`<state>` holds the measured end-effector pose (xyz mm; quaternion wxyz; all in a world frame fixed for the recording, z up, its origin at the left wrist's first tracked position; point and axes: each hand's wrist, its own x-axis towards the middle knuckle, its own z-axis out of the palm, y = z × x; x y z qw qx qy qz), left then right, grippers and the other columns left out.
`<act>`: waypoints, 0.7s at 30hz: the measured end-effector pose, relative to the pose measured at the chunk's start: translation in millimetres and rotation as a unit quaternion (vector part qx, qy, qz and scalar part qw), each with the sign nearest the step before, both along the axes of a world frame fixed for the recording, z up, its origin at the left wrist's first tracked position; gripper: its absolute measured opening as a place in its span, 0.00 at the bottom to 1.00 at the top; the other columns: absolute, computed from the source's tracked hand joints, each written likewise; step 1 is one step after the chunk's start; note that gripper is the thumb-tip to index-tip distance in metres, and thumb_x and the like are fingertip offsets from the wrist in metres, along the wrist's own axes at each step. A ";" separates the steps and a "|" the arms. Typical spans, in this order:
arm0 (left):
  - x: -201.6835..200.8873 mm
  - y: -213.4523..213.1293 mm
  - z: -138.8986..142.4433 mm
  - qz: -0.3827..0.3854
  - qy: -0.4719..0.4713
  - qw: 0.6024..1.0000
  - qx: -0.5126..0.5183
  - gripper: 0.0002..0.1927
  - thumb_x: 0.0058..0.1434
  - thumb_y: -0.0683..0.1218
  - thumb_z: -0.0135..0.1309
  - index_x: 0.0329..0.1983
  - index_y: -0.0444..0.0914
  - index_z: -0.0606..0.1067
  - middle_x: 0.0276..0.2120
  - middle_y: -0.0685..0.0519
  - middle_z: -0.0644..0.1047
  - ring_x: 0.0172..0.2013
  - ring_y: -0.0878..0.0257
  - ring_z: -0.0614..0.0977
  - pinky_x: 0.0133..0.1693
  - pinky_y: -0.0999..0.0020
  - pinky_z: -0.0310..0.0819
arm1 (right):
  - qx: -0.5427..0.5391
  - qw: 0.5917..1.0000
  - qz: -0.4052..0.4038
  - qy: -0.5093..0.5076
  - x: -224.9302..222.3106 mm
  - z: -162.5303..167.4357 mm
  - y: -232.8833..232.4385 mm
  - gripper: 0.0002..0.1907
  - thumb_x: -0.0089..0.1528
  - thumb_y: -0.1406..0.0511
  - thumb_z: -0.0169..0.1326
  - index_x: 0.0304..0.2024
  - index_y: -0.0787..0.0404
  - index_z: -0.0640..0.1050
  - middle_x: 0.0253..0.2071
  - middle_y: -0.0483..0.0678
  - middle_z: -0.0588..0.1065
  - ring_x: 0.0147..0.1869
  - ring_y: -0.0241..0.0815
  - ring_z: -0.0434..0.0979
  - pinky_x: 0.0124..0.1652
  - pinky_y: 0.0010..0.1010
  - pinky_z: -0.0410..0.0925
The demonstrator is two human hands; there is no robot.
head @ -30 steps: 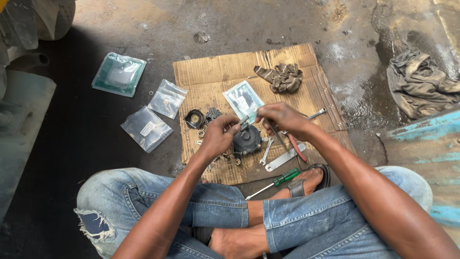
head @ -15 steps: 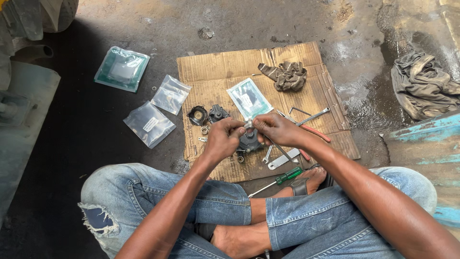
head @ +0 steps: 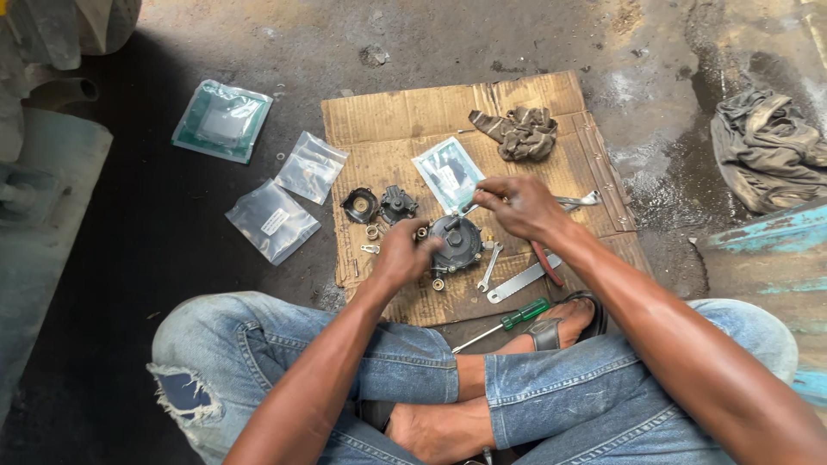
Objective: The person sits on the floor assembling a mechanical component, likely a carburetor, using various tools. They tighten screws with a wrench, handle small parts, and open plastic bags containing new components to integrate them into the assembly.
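I sit cross-legged over a sheet of cardboard (head: 405, 120) on the ground. My left hand (head: 402, 252) grips the left side of a dark round metal housing (head: 460, 242) resting on the cardboard. Just above it, my right hand (head: 517, 207) pinches a small slim metal tool whose tip points down at the top of the housing. Two smaller dark parts (head: 379, 205) lie left of the housing, with small brass bits beside them.
A green-handled screwdriver (head: 508, 321), wrenches (head: 521, 280) and a red-handled tool lie by my foot. A flat packet (head: 448, 172) and a rag (head: 517, 131) sit on the cardboard. Plastic bags (head: 271, 220) and a green packet (head: 222, 120) lie left; a cloth heap (head: 767, 151) right.
My right hand came in from the right to just above the housing with the small tool. My left hand stayed on the housing.
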<state>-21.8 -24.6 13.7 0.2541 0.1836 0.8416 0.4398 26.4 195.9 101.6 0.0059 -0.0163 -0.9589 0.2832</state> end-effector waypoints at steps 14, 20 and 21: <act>-5.1 7.8 -11.0 -0.029 0.216 0.969 0.115 0.16 0.64 0.51 0.57 0.46 0.34 0.79 0.36 0.46 0.78 0.42 0.51 0.77 0.46 0.54 0.70 | 0.103 0.989 0.007 -0.105 -4.1 3.6 4.4 0.20 0.64 0.50 0.54 0.52 0.49 0.83 0.43 0.51 0.82 0.42 0.51 0.84 0.45 0.44 0.74; 8.1 19.4 -23.4 -0.017 0.137 0.988 0.066 0.18 0.72 0.54 0.46 0.51 0.35 0.71 0.45 0.45 0.68 0.41 0.50 0.76 0.44 0.53 0.72 | 0.053 0.996 -0.058 -0.039 9.1 -13.4 -8.5 0.21 0.64 0.51 0.55 0.49 0.58 0.83 0.41 0.58 0.82 0.43 0.57 0.83 0.44 0.44 0.73; 8.7 20.0 -25.2 -0.015 0.165 0.985 0.048 0.19 0.73 0.55 0.45 0.52 0.34 0.69 0.45 0.43 0.67 0.41 0.49 0.75 0.44 0.51 0.70 | 0.043 0.996 -0.061 -0.043 9.1 -14.1 -12.1 0.20 0.65 0.51 0.54 0.48 0.58 0.83 0.40 0.59 0.81 0.42 0.57 0.83 0.42 0.45 0.72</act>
